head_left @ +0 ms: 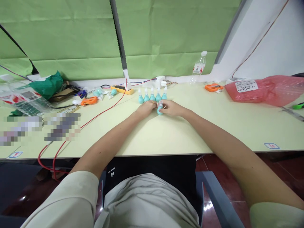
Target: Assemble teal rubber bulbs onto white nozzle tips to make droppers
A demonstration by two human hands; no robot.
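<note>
My right hand (pixel 173 108) holds a small teal squeeze bulb with a clear tip (pixel 160 111), which looks like a nasal aspirator, upright just above or on the table. My left hand (pixel 147 108) is close beside it, its fingers curled together and their tips at the bulb's left side. Whether those fingertips grip anything is too small to make out. Right behind both hands stands a row of several matching teal bulbs (pixel 141 98), each upright with a clear pointed tip. The hands partly cover their lower parts.
Across the pale table (pixel 154 139) runs a red cable (pixel 104 110) on the left. Also there are an orange-handled tool (pixel 89 101), a yellow power strip (pixel 122 90) and a large plastic bottle (pixel 26 98). To the right lie an orange tool (pixel 213 87) and a red plastic bag (pixel 263 90); a clear bottle (pixel 199 68) stands behind.
</note>
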